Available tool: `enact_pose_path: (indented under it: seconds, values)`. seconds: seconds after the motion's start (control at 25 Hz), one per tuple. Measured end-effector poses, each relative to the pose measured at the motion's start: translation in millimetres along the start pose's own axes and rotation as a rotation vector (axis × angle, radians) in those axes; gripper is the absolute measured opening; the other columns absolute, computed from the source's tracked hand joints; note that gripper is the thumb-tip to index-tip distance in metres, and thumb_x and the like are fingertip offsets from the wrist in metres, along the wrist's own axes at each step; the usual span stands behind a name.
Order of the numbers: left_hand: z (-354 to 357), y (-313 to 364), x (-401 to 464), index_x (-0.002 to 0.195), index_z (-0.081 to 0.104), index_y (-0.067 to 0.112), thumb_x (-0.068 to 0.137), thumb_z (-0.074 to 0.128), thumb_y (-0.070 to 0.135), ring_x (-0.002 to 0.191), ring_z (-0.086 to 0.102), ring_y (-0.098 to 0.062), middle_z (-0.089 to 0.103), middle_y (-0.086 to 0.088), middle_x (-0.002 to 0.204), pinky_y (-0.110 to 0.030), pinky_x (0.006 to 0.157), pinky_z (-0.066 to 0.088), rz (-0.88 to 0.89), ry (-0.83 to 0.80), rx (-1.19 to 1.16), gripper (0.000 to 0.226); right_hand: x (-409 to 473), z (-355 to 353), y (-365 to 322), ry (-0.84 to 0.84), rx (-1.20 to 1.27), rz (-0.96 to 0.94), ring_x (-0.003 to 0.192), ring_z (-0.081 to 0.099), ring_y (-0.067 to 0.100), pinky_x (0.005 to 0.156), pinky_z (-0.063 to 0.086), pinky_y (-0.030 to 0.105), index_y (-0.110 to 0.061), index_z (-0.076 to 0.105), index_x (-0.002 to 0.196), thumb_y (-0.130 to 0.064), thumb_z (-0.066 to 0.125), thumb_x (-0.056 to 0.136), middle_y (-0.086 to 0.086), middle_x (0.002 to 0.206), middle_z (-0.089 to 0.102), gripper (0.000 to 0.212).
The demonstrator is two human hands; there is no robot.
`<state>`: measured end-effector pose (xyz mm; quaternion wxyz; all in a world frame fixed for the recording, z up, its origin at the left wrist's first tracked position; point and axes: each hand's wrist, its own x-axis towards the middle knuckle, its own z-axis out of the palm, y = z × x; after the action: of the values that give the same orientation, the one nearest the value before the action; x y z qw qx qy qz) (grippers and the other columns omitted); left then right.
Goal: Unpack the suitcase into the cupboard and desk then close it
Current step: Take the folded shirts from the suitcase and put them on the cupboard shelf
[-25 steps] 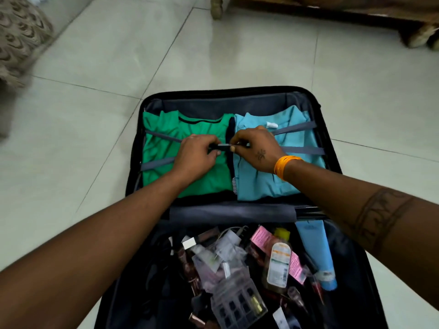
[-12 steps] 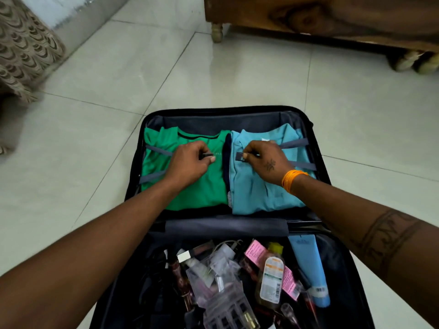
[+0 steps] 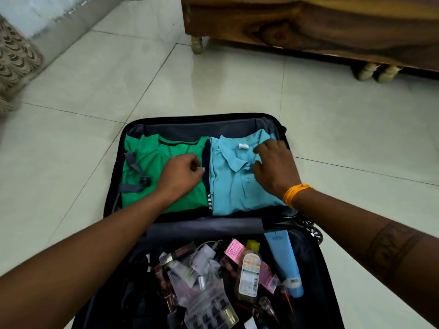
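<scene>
Open suitcase (image 3: 114,184) on the floor (image 3: 332,138): far half holds a green shirt (image 3: 147,162) and a blue shirt (image 3: 237,186); near half holds toiletries (image 3: 247,274). Left hand (image 3: 180,174), loosely curled and holding nothing, rests on green; right hand (image 3: 275,167), fingers spread, presses blue.

Probably a home bedroom: tiled floor (image 3: 237,86), carved wooden furniture (image 3: 308,22) (bed, perhaps).
</scene>
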<state>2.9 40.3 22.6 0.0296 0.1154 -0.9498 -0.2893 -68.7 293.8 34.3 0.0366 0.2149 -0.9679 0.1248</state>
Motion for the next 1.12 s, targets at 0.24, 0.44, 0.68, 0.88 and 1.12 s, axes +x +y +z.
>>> enact_pose_path:
  seconds: [0.24,0.44,0.68,0.88,1.12]
  values:
    - [41,49,-9,0.122,0.072,0.008,0.089,0.077,0.019,0.095,0.067,-0.021,0.073,-0.003,0.105,-0.028,0.086,0.051,-0.468,-0.026,-0.474,0.036,-50,12,4,-0.182,0.322,0.336,0.113,0.064,0.032,0.094,0.049,0.036,-0.009,0.073,0.117,-0.024,0.068,0.088,0.013,0.119,0.071,0.033]
    - [58,49,-6,0.137,0.060,0.005,0.088,0.078,0.016,0.096,0.061,-0.019,0.065,0.000,0.112,-0.028,0.083,0.046,-0.573,0.002,-0.599,0.053,-56,19,14,-0.115,0.320,0.429,0.121,0.052,0.040,0.101,0.043,0.042,-0.001,0.064,0.124,-0.029,0.064,0.087,0.020,0.128,0.058,0.047]
    - [62,42,5,0.091,0.066,0.013,0.077,0.085,0.018,0.090,0.072,-0.026,0.075,-0.005,0.101,-0.038,0.086,0.062,-0.657,0.027,-0.587,0.024,-37,26,7,-0.140,0.246,0.515,0.109,0.057,0.048,0.088,0.049,0.048,0.004,0.052,0.123,-0.039,0.055,0.082,0.026,0.123,0.055,0.059]
    - [72,43,12,0.090,0.070,0.013,0.073,0.093,0.031,0.085,0.073,-0.019,0.077,0.000,0.096,-0.033,0.078,0.062,-0.648,-0.076,-0.651,0.034,-8,35,6,-0.171,0.285,0.664,0.112,0.062,0.047,0.091,0.054,0.046,0.000,0.057,0.118,-0.048,0.062,0.087,0.024,0.120,0.063,0.057]
    - [68,44,21,0.097,0.066,0.012,0.074,0.081,0.015,0.088,0.075,-0.028,0.077,-0.005,0.095,-0.043,0.080,0.064,-0.617,-0.098,-0.734,0.027,-3,36,11,-0.253,0.347,0.683,0.100,0.070,0.036,0.076,0.054,0.035,-0.008,0.068,0.106,-0.054,0.070,0.085,0.011,0.108,0.072,0.051]
